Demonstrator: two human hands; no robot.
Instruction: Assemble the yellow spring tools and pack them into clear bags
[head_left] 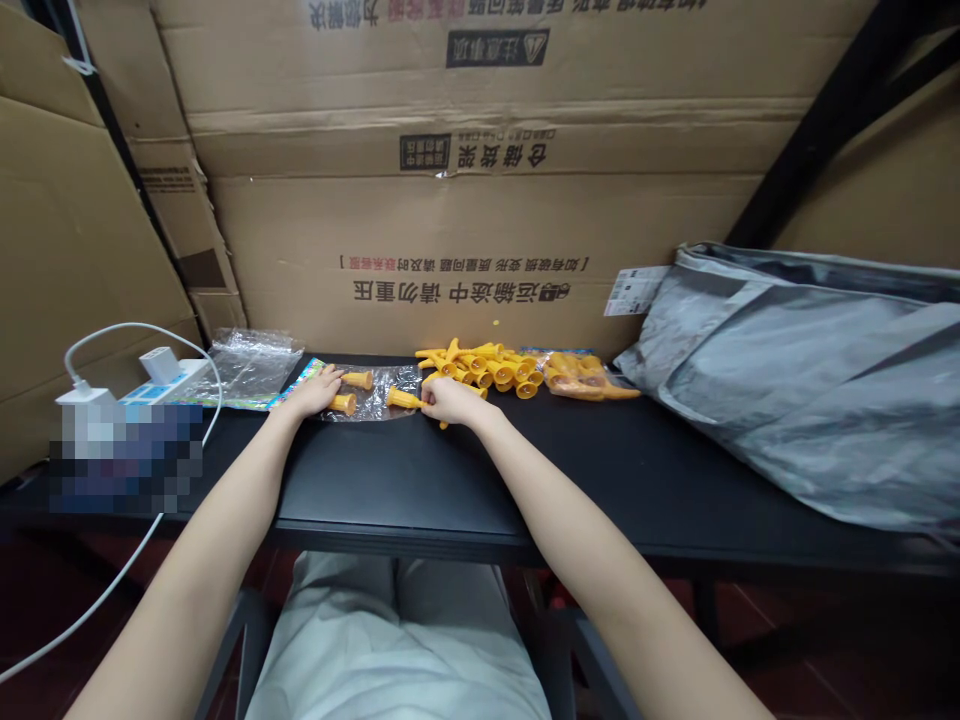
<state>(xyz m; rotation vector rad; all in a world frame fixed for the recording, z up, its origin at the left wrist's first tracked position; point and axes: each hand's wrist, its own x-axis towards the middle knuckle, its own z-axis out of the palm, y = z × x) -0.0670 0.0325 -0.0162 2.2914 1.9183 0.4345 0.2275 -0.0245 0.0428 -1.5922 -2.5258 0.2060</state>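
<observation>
My left hand (315, 393) lies over the colourful header end of a clear plastic bag (369, 405) on the table, its fingers stretched out. Two small yellow flared plastic pieces (358, 380) are at the bag, just right of that hand. With pinched fingers, my right hand (448, 400) grips another yellow plastic piece (403, 398) whose ribbed, wider end points left over the bag's other end. Whether this piece is inside the film I cannot tell. A pile of similar yellow plastic pieces (499, 372) lies right behind my right hand, their hollow ends showing.
Further right, a filled bag of yellow pieces (577, 377) lies beside a large grey bag (810, 380). Flat clear packaging (244, 365), a power strip (176, 380) and a white cable (217, 375) are at left. Cardboard (480, 215) walls the back of the black table (405, 490).
</observation>
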